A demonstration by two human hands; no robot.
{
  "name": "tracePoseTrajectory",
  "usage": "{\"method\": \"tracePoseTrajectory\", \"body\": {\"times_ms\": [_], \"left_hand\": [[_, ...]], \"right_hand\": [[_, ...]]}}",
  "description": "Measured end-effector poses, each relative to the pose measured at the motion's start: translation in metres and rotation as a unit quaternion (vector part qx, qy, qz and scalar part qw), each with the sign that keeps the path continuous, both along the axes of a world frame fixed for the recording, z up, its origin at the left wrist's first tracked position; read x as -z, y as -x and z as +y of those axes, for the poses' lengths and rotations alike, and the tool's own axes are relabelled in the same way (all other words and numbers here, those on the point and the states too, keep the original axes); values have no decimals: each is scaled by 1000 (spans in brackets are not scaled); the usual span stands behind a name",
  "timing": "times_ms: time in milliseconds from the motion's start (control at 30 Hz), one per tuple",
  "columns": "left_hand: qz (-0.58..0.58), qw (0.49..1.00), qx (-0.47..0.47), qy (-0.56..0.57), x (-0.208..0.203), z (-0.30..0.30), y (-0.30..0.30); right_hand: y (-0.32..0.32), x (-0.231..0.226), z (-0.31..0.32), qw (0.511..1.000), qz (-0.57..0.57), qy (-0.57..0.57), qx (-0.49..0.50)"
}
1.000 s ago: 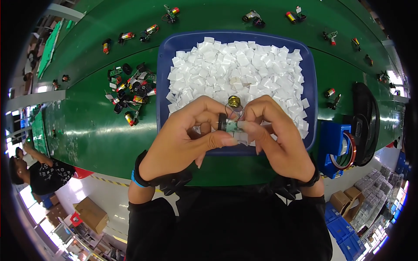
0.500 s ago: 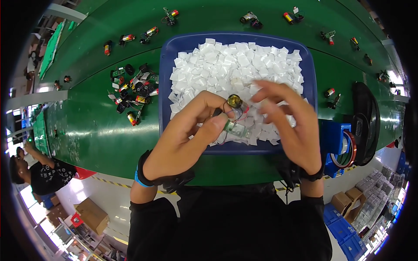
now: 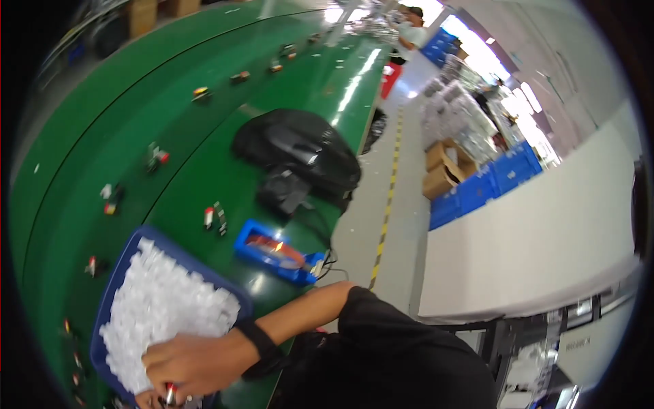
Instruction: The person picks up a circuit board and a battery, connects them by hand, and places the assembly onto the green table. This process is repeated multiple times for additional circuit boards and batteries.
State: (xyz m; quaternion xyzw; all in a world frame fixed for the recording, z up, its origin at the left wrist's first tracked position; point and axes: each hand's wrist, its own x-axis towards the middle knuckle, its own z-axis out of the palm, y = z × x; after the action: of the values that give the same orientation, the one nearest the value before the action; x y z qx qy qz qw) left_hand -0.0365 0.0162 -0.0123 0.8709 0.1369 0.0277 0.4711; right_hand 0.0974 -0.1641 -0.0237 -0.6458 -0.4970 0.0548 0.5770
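Observation:
At the lower edge, my right hand (image 3: 199, 365) bends over the near part of a dark blue tray (image 3: 178, 249) full of small white square pieces (image 3: 160, 300). Its fingers are curled together and blurred, hiding what they pinch. Just a bit of my left hand (image 3: 146, 399) shows beside it, the rest cut off by the picture's edge. Between the two hands the red and silver end of a small wired circuit assembly (image 3: 170, 394) sticks out; my left hand appears to hold it.
Right of the tray stands a blue tape dispenser (image 3: 279, 252), with a black bag (image 3: 300, 146) behind it. More wired assemblies (image 3: 157, 157) lie spread along the green table (image 3: 204, 150). A person (image 3: 411, 31) is at the far end. Blue crates (image 3: 487, 184) and cartons (image 3: 446, 167) stand across the aisle.
The head view has swung to the right, so the tray now sits at lower left. My right hand, earlier raised with fingers apart, is now down by my left hand with fingers curled.

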Motion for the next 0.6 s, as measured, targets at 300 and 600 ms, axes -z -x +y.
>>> {"method": "tracePoseTrajectory", "body": {"times_ms": [300, 600], "left_hand": [[-134, 962, -66, -229, -23, -39, -31], [-117, 990, -3, -80, -24, -32, -24]], "right_hand": [[-10, -10, 2, 997, 18, -53, -53], [-22, -3, -4, 995, 23, -84, -38]]}}
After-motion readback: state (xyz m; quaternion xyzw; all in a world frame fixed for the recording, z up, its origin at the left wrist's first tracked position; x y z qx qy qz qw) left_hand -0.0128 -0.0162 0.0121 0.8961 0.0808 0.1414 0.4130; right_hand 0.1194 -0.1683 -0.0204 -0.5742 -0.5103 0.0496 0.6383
